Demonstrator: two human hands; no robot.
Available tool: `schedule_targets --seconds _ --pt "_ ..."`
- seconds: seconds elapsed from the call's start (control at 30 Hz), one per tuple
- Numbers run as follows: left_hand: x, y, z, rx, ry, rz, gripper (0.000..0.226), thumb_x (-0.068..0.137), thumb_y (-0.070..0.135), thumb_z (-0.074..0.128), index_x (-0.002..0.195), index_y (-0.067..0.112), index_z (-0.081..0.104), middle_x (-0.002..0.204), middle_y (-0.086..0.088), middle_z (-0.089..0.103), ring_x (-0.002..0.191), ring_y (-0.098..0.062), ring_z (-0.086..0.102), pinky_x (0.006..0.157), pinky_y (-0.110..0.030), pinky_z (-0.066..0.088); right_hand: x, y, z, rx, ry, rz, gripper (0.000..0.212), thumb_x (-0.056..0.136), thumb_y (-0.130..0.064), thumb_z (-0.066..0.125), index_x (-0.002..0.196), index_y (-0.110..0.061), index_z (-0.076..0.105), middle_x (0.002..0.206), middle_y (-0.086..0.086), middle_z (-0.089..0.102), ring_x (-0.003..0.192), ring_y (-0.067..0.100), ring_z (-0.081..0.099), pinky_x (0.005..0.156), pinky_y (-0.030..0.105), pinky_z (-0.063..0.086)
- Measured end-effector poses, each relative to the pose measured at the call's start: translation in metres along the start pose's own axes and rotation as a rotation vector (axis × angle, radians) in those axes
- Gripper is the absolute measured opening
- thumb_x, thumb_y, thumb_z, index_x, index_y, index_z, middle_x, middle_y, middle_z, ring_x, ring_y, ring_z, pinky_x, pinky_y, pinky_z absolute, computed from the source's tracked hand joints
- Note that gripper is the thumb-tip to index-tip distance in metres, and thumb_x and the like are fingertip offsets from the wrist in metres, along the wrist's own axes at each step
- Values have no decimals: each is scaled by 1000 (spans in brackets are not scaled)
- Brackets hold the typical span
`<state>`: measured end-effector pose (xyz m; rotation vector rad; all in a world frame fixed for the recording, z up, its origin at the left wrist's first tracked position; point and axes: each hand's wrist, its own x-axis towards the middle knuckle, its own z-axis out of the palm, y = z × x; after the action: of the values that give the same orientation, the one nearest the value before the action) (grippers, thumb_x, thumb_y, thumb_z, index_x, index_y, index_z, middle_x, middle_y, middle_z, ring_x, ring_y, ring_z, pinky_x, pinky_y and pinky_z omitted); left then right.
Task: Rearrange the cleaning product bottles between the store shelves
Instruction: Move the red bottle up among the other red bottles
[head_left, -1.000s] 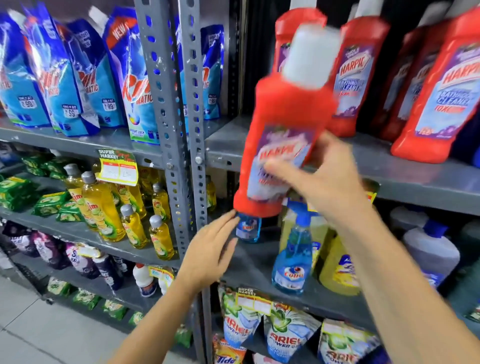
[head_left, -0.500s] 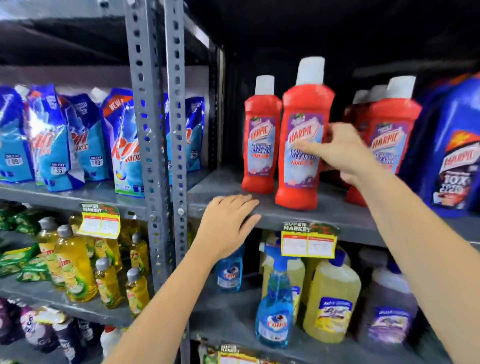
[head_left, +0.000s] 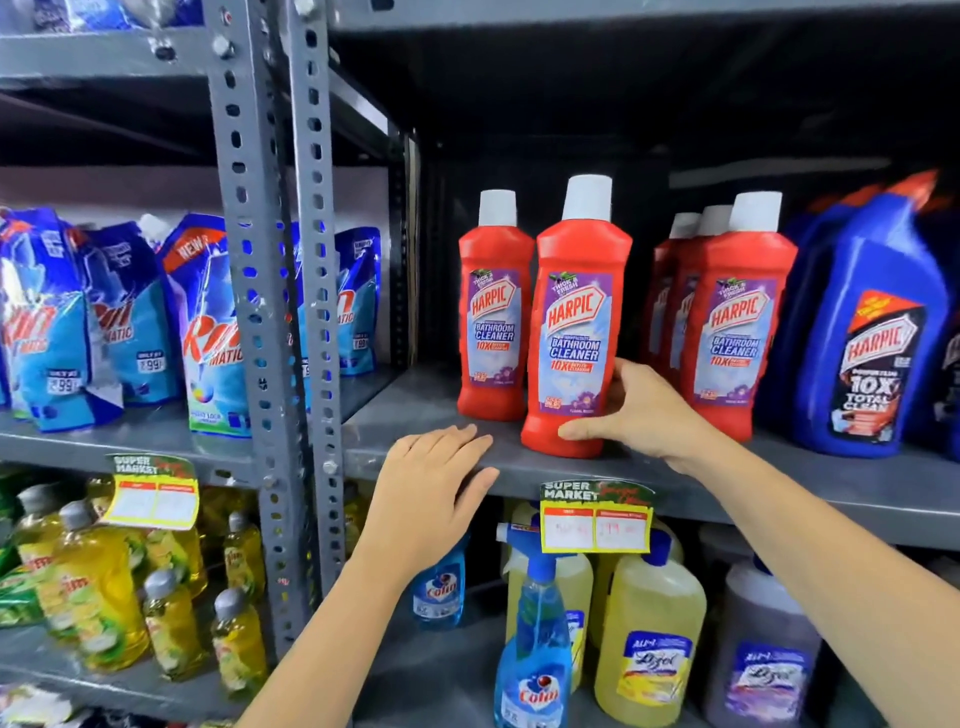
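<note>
The front red bottle stands upright on the grey metal shelf, its long axis vertical, white cap up and its purple "Harpic Bathroom Cleaner" label facing the camera. Its base sits close to the shelf's front edge. It is a smooth, glossy plastic bottle with rounded shoulders, a slightly waisted body and a tall cylindrical cap.

The right hand is at the bottle's lower right side. The thumb lies across the front of the base and the fingers curl around the right edge near the label's lower corner, so the hand is part closed around the bottle and touching it; how firmly it grips cannot be told. The bottle rises above and to the left of the hand.

The left hand lies palm down with fingers loosely spread on the shelf's front lip, left of the bottle and clear of it, holding nothing.

A second red bottle stands just behind and to the left of the front one, nearly touching it. To the right, past a gap, a row of three more red bottles stands one behind another, and beside them a blue Harpic bottle with an angled neck. A yellow price tag hangs from the shelf lip below the bottle. The perforated steel uprights are dull grey with some scuffs.
</note>
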<state>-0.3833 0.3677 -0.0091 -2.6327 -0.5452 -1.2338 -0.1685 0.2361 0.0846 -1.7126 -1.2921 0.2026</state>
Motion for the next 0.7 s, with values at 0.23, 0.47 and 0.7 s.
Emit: schedule_targets --seconds 0.23,0.47,0.7 --pt "-1 1 0 -7 25 -9 44 100 44 39 125 19 65 128 0 64 119 -19 56 95 -37 40 24 20 -8 -53 64 62 83 57 -20 95 130 -16 57 125 1 69 113 17 64 102 38 50" --pt "-1 2 0 0 23 -14 45 100 45 38 125 19 65 127 1 64 119 -18 56 94 -36 39 42 37 -18 -39 85 116 89 56 -24 94 134 -18 51 132 3 65 119 20 62 105 46 49" --pt "-2 2 3 -5 62 -9 43 99 44 40 122 18 66 125 1 65 117 -19 57 92 -36 38 50 40 -15 49 6 133 80 73 0 82 141 -8 43 136 9 61 123 21 58 106 41 48"
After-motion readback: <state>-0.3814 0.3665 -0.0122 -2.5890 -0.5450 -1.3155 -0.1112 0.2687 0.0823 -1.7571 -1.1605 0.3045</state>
